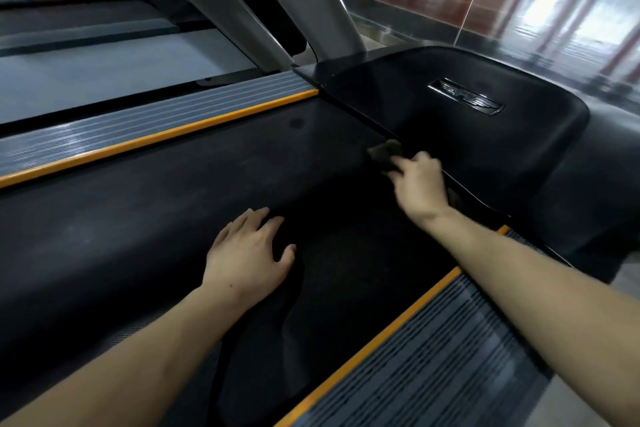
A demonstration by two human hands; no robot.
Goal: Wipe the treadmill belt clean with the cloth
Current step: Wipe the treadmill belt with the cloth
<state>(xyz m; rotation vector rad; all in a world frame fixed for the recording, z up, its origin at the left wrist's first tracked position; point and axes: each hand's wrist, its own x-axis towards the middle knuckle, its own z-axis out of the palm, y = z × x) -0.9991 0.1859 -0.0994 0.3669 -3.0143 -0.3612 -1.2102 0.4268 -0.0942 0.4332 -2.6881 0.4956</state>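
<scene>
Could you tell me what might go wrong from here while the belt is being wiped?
1. The right hand holds the cloth right at the seam where the belt runs under the motor cover; cloth or fingertips could catch in that gap.
2. The left hand rests flat on the belt, seemingly bearing weight; if the belt slips, the person could lurch forward.
3. The cloth is dark like the belt, so missed patches may be hard to spot.

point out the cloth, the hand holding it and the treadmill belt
cloth (384,151): head view, bunched end past the fingers
right hand (417,180): head view, back of hand
treadmill belt (145,204): head view, bare black surface
</scene>
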